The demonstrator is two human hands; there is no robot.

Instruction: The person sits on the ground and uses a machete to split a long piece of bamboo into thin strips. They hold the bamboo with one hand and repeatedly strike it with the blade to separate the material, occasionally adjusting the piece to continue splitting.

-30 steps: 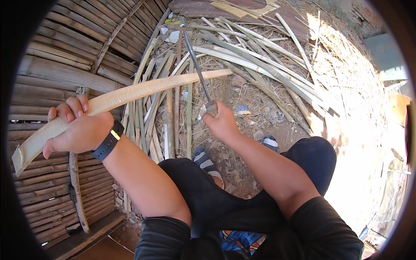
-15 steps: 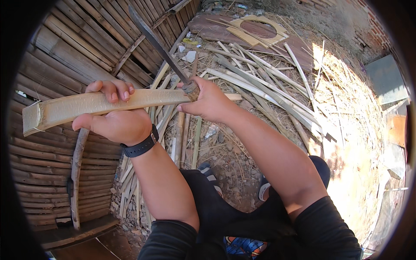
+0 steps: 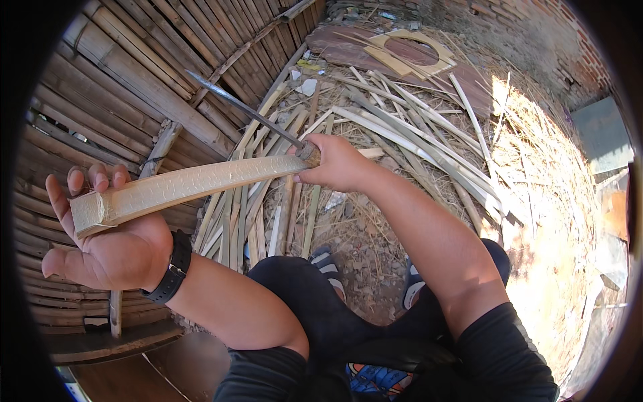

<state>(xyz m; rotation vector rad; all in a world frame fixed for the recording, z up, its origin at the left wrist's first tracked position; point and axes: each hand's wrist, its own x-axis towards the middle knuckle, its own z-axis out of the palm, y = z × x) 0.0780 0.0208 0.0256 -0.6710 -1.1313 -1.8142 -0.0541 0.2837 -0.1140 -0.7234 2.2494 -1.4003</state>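
Observation:
A pale split bamboo strip slants across from my left hand to my right. Its blunt near-left end rests over the palm of my left hand, whose fingers and thumb are spread rather than wrapped around it. My right hand is closed around the wooden handle of a machete and around the strip's other end, which pokes out a little past the fist. The long dark blade points up and left, above the strip and apart from it. My fingers hide most of the handle.
A bamboo slat wall rises close on the left. Split bamboo strips lie piled on the ground ahead. Beyond them is a wooden sheet with a round hole. A brick wall stands behind; sunlit straw covers the right.
My left hand has slid left and down to the strip's end, its fingers spreading open. The machete blade has tipped lower toward the left. My right hand has shifted slightly right and down.

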